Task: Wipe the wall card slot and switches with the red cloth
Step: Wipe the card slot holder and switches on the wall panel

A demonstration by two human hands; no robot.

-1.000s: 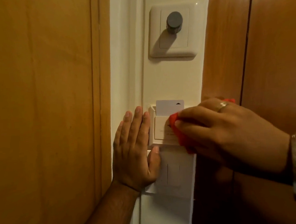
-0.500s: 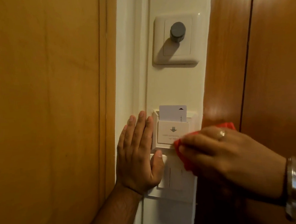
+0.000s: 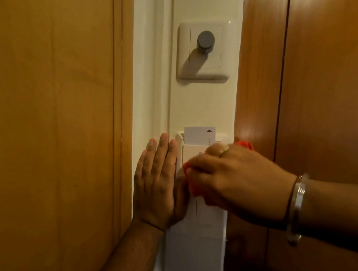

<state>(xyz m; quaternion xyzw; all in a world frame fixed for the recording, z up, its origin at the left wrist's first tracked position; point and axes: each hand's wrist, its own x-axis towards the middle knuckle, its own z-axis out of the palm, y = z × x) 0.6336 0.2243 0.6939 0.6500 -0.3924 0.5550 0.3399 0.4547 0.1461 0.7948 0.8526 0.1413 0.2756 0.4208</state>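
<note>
Two hands (image 3: 229, 174), one red cloth (image 3: 195, 187)

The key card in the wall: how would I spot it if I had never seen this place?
Find the pale wall strip between the wooden panels, then drop below the round grey knob to the card slot. The key card stands upright out of its top: plain white, with a tiny black arrow at its upper right corner.

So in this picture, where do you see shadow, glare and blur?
Head view: the grey dimmer knob casts a shadow down-left on its plate; glare marks the wooden panel at right; the right hand with the red cloth looks slightly motion-blurred.
</note>
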